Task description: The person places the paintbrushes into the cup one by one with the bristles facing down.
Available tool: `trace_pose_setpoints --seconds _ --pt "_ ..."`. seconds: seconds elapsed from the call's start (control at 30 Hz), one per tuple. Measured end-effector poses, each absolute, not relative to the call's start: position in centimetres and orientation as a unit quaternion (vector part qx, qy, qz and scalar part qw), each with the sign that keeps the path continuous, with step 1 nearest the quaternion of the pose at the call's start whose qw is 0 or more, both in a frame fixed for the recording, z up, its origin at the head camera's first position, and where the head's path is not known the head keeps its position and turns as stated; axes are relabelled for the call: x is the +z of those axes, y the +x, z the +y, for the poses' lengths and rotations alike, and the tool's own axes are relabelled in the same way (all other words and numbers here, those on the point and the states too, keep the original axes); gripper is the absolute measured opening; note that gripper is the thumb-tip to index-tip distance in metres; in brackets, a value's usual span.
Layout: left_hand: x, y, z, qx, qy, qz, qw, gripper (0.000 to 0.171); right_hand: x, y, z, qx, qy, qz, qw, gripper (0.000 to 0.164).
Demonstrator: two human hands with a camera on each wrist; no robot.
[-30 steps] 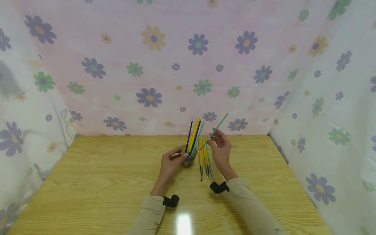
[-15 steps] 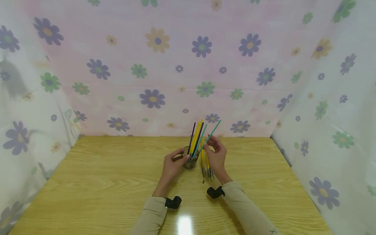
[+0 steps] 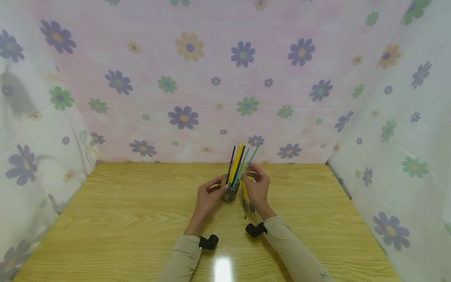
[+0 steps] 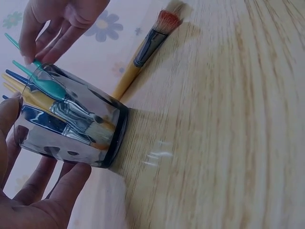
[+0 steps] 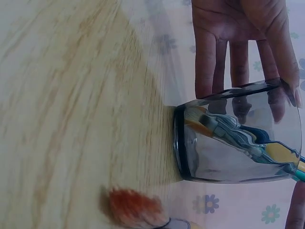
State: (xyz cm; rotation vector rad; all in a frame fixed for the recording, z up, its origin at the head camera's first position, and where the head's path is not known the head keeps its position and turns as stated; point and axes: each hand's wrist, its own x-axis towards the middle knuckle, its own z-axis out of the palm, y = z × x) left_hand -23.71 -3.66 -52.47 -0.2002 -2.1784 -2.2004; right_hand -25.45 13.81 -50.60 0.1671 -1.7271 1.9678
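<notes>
A clear glass tumbler [image 3: 229, 197] stands upright on the table, holding several paintbrushes [image 3: 233, 166] with yellow, dark and teal handles, bristles down. My left hand [image 3: 208, 197] grips the tumbler from its left side, fingers behind and thumb at the near rim. In the left wrist view, bristles and metal collars show through the glass wall [image 4: 50, 148]. My right hand [image 3: 258, 188] pinches a teal paintbrush [image 3: 252, 157] between thumb and fingers at the tumbler's right rim. That brush leans to the right, its lower end hidden by the fingers.
Several yellow-handled brushes [image 3: 244, 196] lie on the wooden table [image 3: 134, 211] just right of the tumbler, partly under my right hand. One has reddish bristles [image 5: 136, 207]. A flowered cloth [image 3: 197, 90] hangs behind the table and along both sides.
My right hand has moved left and down with the teal paintbrush, bringing it to the tumbler's rim and more upright. My left hand keeps its hold on the tumbler.
</notes>
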Motion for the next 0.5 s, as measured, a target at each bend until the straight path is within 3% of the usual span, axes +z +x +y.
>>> trace_pose_setpoints --seconds 0.5 --pt "-52.6 -23.8 -3.7 -0.713 -0.068 -0.698 0.027 0.042 -49.1 -23.9 13.0 0.704 0.052 -0.672 0.226 0.037"
